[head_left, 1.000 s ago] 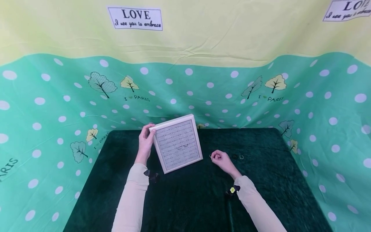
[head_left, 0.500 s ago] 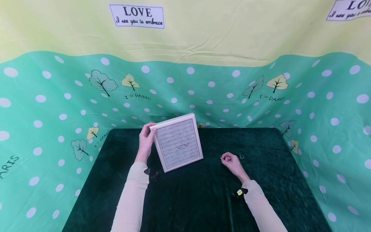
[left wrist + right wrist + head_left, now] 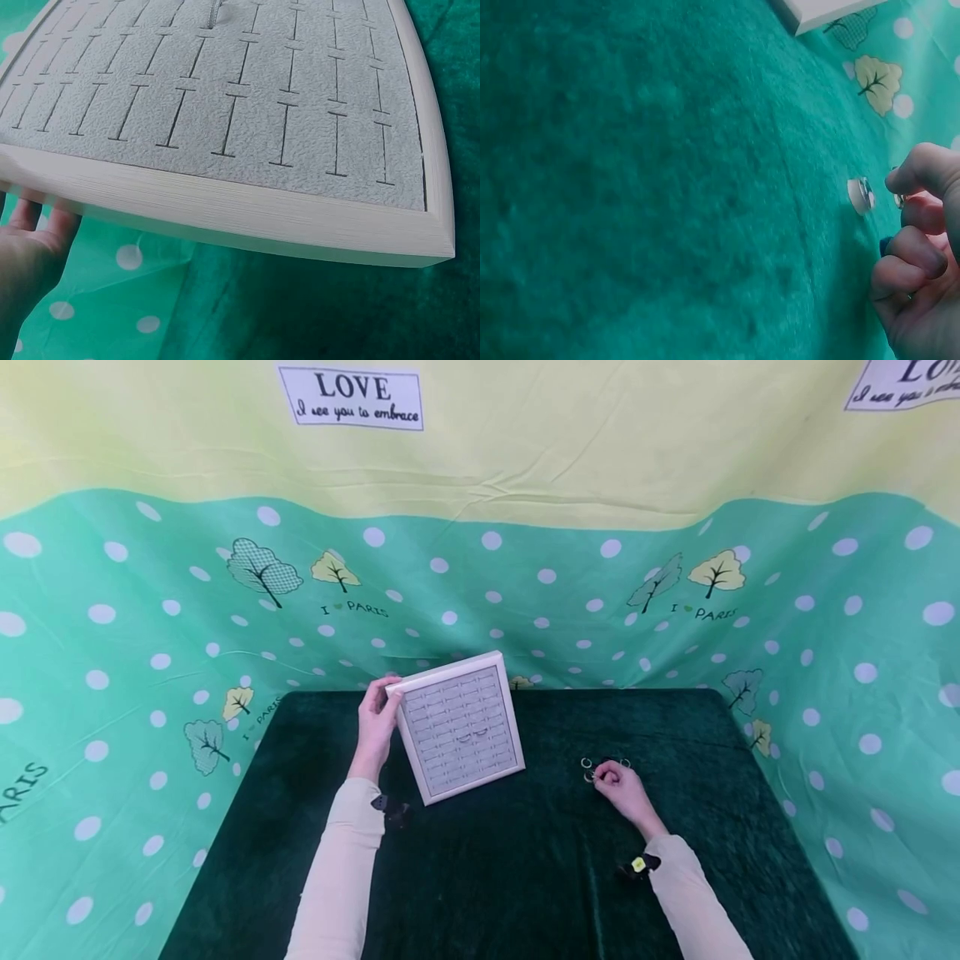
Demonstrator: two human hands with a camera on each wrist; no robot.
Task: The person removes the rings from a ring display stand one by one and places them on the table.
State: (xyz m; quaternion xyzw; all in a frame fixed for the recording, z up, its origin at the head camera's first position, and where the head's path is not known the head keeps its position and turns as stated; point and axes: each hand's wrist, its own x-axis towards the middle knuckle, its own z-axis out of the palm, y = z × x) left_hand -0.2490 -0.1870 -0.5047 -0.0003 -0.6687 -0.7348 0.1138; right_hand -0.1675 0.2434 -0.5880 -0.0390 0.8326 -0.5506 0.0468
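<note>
My left hand (image 3: 377, 718) grips the upper left corner of a ring display tray (image 3: 512, 718), thumb on the front. The tray has a pale frame and grey slotted padding, and tilts up towards me. Two rings (image 3: 480, 732) sit in its lower middle slots. In the left wrist view my fingers (image 3: 60, 225) hold the frame (image 3: 225, 202) from below. Right of the tray, my right hand (image 3: 622, 789) pinches a silver ring (image 3: 588, 777) at its fingertips, low over the cloth. Beside it lies another ring (image 3: 587, 762); one more ring (image 3: 626, 762) shows behind the hand.
Dark green velvet cloth (image 3: 487, 877) covers the table. A dotted green and yellow curtain (image 3: 465, 577) hangs behind and at both sides. In the right wrist view a ring (image 3: 860, 195) lies near the fingers, and a tray corner (image 3: 802, 19) shows at the top.
My right hand has moved right and slightly nearer to me, away from the tray, with the ring at its fingertips. A ring left of the hand has come into sight. The left hand stays put.
</note>
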